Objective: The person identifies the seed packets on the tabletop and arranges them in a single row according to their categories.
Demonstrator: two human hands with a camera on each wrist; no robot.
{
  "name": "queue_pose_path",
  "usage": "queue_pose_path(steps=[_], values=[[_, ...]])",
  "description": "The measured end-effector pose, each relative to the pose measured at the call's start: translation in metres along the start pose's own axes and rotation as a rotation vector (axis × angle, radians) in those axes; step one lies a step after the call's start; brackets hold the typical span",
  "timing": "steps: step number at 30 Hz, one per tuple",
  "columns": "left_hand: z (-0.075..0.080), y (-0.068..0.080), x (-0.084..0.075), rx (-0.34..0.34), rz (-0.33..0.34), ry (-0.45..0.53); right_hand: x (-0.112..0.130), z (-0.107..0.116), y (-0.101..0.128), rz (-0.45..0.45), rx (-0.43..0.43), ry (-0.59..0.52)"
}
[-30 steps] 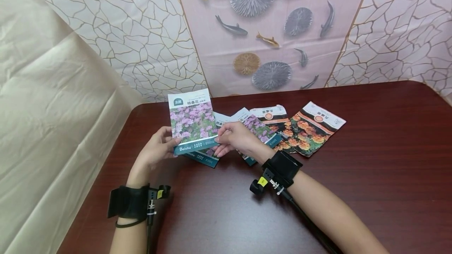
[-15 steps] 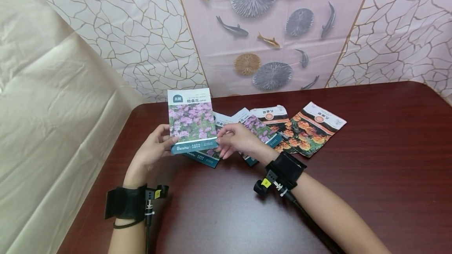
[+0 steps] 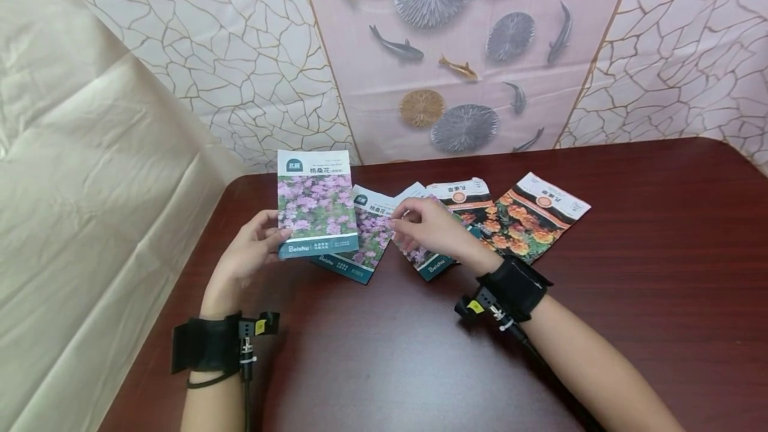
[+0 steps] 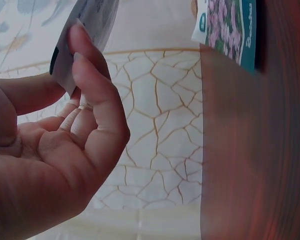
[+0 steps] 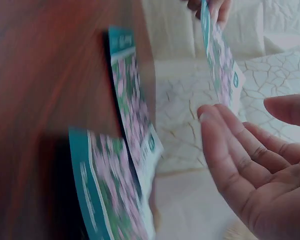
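Above the table (image 3: 360, 365) | I see the left hand (image 3: 247, 252) pinching a packet (image 3: 318, 205) by its edge, probably keeping its front uncovered | right hand (image 3: 437, 227) loosely spread, empty.

The packet (image 3: 318, 205) left of centre is printed with mauve flowers, a white top and a teal base; the same colours are repeated on the middle packets (image 3: 372, 235). Orange flowers are printed on the right-hand packets (image 3: 531, 219). The counter (image 3: 660, 252) is toned red-brown; at the top, white cloth (image 3: 240, 52) is veined with gold, its pink panel (image 3: 372, 85) patterned with grey and gold fish.
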State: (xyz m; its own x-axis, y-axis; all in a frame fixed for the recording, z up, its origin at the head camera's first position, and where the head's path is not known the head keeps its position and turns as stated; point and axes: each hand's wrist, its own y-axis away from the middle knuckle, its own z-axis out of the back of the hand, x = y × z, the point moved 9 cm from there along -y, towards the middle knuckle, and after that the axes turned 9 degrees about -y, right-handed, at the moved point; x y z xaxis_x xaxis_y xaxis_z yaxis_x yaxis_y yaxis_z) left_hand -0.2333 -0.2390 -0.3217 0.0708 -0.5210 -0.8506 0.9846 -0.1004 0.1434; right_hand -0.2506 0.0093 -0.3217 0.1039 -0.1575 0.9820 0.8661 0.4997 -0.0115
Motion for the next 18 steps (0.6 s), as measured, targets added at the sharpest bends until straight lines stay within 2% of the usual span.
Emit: queue_pose_path(steps=[4, 9, 14, 18], values=[[0.01, 0.001, 0.007, -0.03, 0.022, -0.013, 0.008, 0.011, 0.007, 0.089, -0.035, 0.216], [0.025, 0.004, 0.015, -0.058, 0.038, -0.026, 0.012, 0.016, 0.012, 0.159, -0.046, 0.344], [0.037, 0.005, 0.027, -0.08, 0.057, -0.069, 0.013, 0.007, 0.017, 0.244, -0.009, 0.447], [0.043, 0.005, 0.038, -0.111, 0.105, -0.118, 0.015, -0.01, 0.021, 0.307, 0.056, 0.533]])
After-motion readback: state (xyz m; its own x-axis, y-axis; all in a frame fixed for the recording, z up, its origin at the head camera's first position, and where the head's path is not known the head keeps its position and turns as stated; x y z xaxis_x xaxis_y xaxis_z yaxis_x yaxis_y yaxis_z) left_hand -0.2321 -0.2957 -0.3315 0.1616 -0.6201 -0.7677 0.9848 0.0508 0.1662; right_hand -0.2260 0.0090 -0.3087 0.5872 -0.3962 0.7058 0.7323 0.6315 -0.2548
